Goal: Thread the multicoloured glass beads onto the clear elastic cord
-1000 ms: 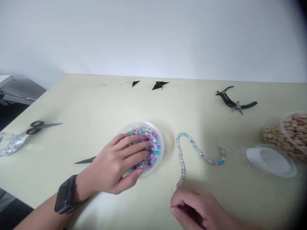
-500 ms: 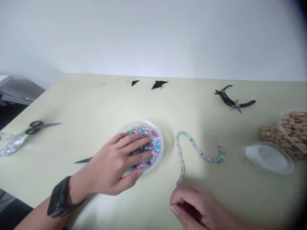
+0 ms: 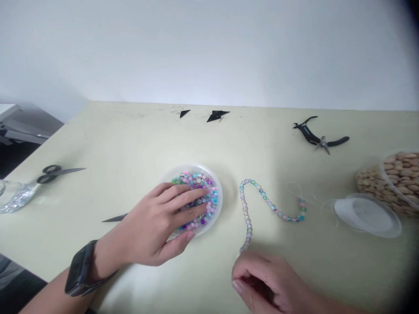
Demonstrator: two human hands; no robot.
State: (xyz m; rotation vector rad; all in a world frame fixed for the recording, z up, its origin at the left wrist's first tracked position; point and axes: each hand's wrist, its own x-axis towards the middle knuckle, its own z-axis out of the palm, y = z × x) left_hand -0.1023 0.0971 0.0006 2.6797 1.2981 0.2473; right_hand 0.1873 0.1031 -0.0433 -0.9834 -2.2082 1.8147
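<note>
Spread over a round clear bowl point(image 3: 220, 207) of mixed pastel beads point(image 3: 196, 179), my left hand point(image 3: 166, 220) has its fingers apart and the fingertips among the beads. A dark watch is on that wrist. My right hand point(image 3: 268, 281) is closed at the bottom, right of centre, with thumb and fingers curled together. From it a beaded strand point(image 3: 250, 226) runs up, bends and ends in loose clear thread point(image 3: 296, 185). The end of the strand inside the right hand is hidden. A pointed blade point(image 3: 114, 218) sticks out beside my left wrist.
Black-handled scissors point(image 3: 57, 172) and a clear container with silvery contents point(image 3: 19, 200) lie at left. Pliers point(image 3: 322, 141) are at the back right. A white thread spool point(image 3: 350, 213), a clear lid point(image 3: 386, 222) and a tub of nuts point(image 3: 402, 174) stand at right. Black scraps point(image 3: 217, 115) lie near the wall.
My left fingers have shifted very slightly among the beads. My right hand and the strand stay in place. The view has moved a touch.
</note>
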